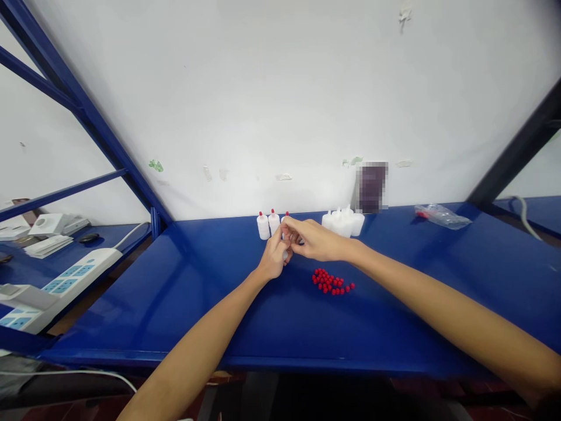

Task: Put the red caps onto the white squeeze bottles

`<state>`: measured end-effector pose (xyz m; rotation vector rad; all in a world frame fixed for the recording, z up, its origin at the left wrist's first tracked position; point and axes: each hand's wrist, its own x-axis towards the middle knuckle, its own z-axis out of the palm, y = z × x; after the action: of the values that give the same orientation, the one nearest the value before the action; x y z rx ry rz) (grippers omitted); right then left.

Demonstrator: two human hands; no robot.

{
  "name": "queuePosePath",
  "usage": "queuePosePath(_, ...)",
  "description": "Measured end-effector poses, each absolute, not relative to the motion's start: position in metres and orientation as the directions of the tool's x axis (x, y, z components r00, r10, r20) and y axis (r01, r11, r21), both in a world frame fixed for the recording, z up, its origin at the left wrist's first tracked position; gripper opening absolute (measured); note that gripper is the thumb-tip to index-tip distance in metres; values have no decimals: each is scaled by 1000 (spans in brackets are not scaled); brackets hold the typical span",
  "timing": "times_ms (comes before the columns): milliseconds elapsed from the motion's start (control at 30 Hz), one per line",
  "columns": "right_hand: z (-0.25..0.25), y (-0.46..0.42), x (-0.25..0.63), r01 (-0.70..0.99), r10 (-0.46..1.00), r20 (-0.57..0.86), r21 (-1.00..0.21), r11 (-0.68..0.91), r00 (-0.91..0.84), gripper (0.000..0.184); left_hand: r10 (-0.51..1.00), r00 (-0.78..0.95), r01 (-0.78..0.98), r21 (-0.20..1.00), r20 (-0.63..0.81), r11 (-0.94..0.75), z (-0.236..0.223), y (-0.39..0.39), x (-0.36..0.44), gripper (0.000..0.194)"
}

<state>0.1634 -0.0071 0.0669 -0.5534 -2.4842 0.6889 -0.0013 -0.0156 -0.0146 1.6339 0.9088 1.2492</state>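
My left hand [274, 257] is wrapped round a small white squeeze bottle [285, 255], mostly covered by the fingers. Over the bottle's upper end, my right hand [316, 240] has its fingers closed in a pinch; what lies between them is hidden. Behind the hands stand white bottles with red tips [263, 226], the rightmost partly covered. A cluster of white bottles without red tips [343, 222] is just beyond my right hand. Several small red caps [328, 282] lie loose on the blue table [210, 304], nearer to me.
A clear plastic bag [445, 216] with something red inside lies at the back right. A blurred dark panel [371, 187] leans at the wall. To the left, beyond the blue frame [100, 131], are a white power strip [72, 280] and white boxes [48, 224].
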Motion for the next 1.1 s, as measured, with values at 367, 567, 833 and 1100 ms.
queuePosePath(367, 59, -13, 156, 179, 487, 346, -638, 749, -802, 26, 904, 228, 54, 923, 361, -382, -14, -16, -5, 11)
queuePosePath(567, 75, -5, 167, 246, 513, 402, -553, 796, -758, 21, 916, 135, 105, 914, 378, -393, -6, -18, -4, 31)
queuePosePath(833, 87, 26, 187, 572, 655, 514, -337, 748, -553, 27, 920, -79, 248, 902, 383, -354, -5, -16, -5, 33)
queuePosePath(1100, 59, 42, 174, 573, 615, 505, -260, 777, -605, 32, 922, -1, 370, 857, 388, -360, -6, -18, -3, 36)
